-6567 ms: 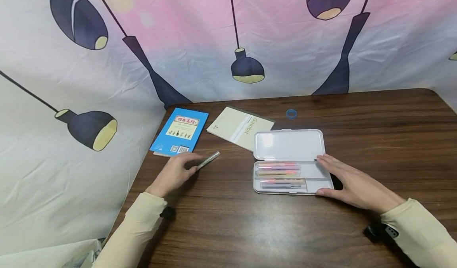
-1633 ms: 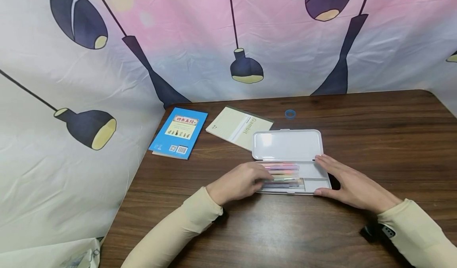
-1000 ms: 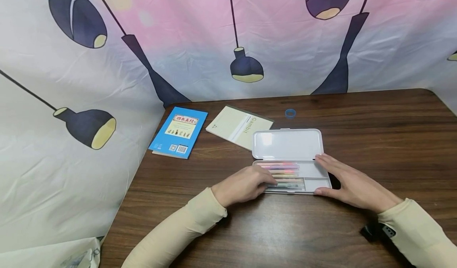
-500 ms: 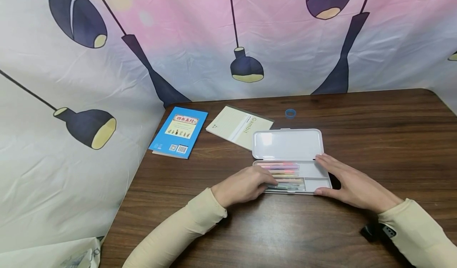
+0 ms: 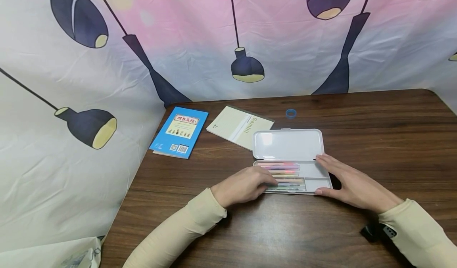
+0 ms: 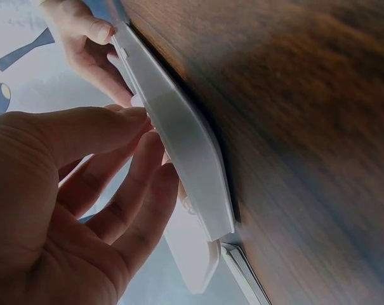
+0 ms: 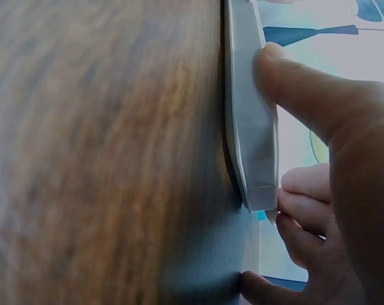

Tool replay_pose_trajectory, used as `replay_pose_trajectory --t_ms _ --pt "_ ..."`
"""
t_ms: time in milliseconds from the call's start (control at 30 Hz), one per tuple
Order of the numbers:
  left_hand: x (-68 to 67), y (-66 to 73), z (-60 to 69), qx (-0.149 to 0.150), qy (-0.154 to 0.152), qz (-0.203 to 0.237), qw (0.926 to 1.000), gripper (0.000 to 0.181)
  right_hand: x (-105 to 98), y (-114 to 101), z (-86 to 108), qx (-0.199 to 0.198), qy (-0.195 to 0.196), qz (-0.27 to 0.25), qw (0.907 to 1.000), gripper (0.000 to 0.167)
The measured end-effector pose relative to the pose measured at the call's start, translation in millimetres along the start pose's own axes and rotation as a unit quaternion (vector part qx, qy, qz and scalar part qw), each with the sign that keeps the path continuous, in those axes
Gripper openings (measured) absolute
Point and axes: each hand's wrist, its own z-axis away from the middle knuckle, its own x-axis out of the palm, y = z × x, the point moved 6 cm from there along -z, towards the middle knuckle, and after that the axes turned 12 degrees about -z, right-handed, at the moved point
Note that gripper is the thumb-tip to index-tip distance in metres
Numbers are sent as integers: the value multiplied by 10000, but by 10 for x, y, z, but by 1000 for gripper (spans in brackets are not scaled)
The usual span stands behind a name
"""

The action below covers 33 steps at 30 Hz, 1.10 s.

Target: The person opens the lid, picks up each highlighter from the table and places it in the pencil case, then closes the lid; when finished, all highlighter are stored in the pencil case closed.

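A white pencil case (image 5: 287, 144) lies with its lid folded back. Pens with pinkish and purplish tones (image 5: 282, 167) lie in its rear compartment; more slim pens are in the front one. My left hand (image 5: 244, 185) reaches into the front compartment's left part, thumb and fingers pinched together on a clear pen with greenish marks (image 5: 287, 188). In the left wrist view those fingertips (image 6: 141, 121) meet at the case's edge, and what they pinch is mostly hidden. My right hand (image 5: 353, 184) holds the case's right end, thumb on the front wall (image 7: 252, 108), fingers at the far corner.
A blue booklet (image 5: 182, 131) lies at the table's left edge. Beside it a cream notebook (image 5: 237, 126) has its corner behind the case lid. A blue ring, perhaps a tape roll (image 5: 290, 113), sits near the back. Printed cloth hangs behind the wooden table (image 5: 385, 133).
My left hand has brought the pen from beside the blue booklet rightward and down into the case's front compartment. Lately the pens there shift slightly under its fingertips. My right hand stays put.
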Motion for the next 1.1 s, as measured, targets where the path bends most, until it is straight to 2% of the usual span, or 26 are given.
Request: replay_pose_trajectory --t_ms 233,500,733,900,1000,1100 --pt "-36 -26 -1 -87 14 38 10000 27 -11 -7 5 -27 29 27 10000 90" --pt "-172 -181 -19 -366 318 310 9983 21 -33 -36 22 -255 280 19 9993 88" --pt "-233 -407 -33 -1063 427 406 9926 26 -116 -55 -40 -166 377 -41 9991 78" --pt "-255 -585 -54 -1649 769 500 9820 33 -233 -42 -161 -145 571 -27 9983 68" --pt "-279 -703 -64 -2096 1135 577 9695 36 -319 -8 -273 -188 742 -14 9971 64" --pt "-280 -829 -78 -2574 1369 714 9539 38 -388 47 -395 -145 857 -85 9962 64"
